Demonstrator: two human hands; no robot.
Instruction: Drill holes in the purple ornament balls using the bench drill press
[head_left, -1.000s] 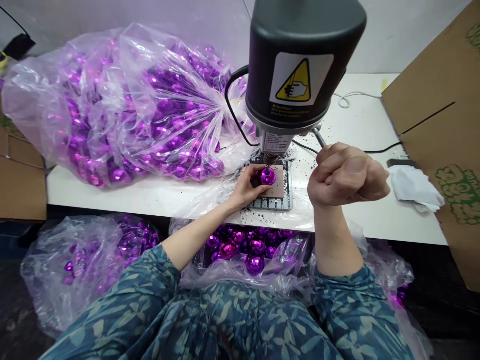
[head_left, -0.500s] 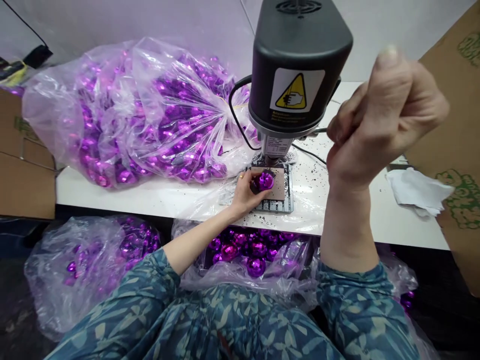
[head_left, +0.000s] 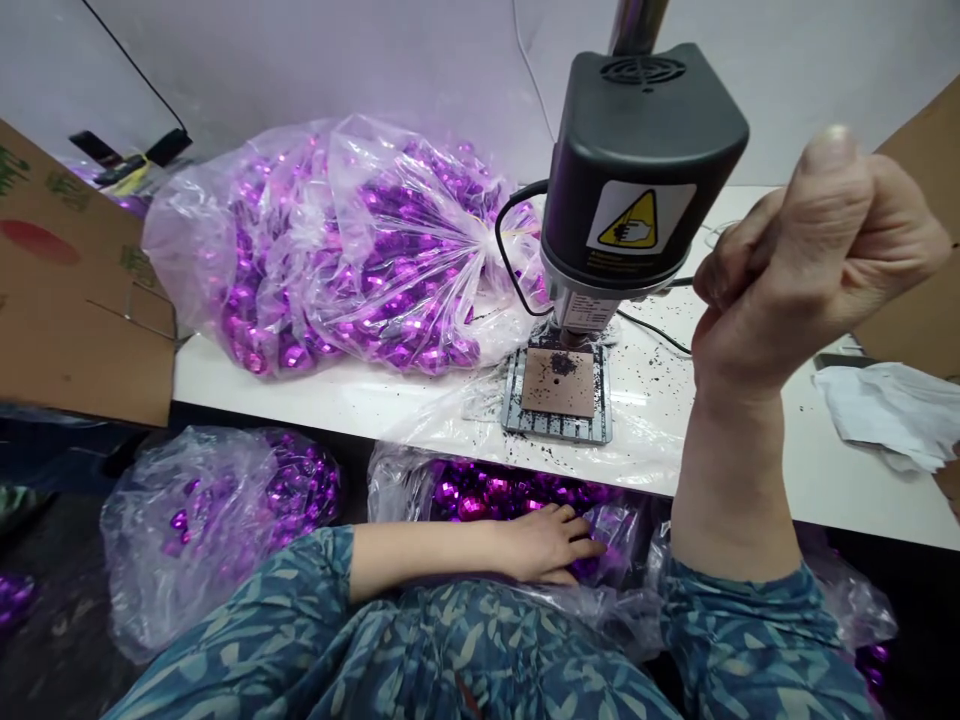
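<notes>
My right hand (head_left: pixel 810 260) is raised in a fist, closed round the thin metal lever (head_left: pixel 679 283) of the small drill press (head_left: pixel 645 170). The press head is up. Its brown pad (head_left: pixel 559 385) on the grey base holds only dark shavings. My left hand (head_left: pixel 551 545) lies low, below the table edge, with fingers stretched over the open plastic bag of purple faceted balls (head_left: pixel 487 495) in front of me. A purple ball shows just under its fingertips; the hand does not grip it.
A big tied clear bag of purple balls (head_left: pixel 360 250) lies on the white table (head_left: pixel 315 395) left of the press. Another bag (head_left: pixel 217 520) sits on the floor at left. Cardboard boxes stand left (head_left: pixel 67 280) and right (head_left: pixel 922 300). A white cloth (head_left: pixel 892 410) lies at right.
My left hand has left the pad with the purple ball and dropped down to the bag below the table. My right hand has swung the lever upward. The view shifted left.
</notes>
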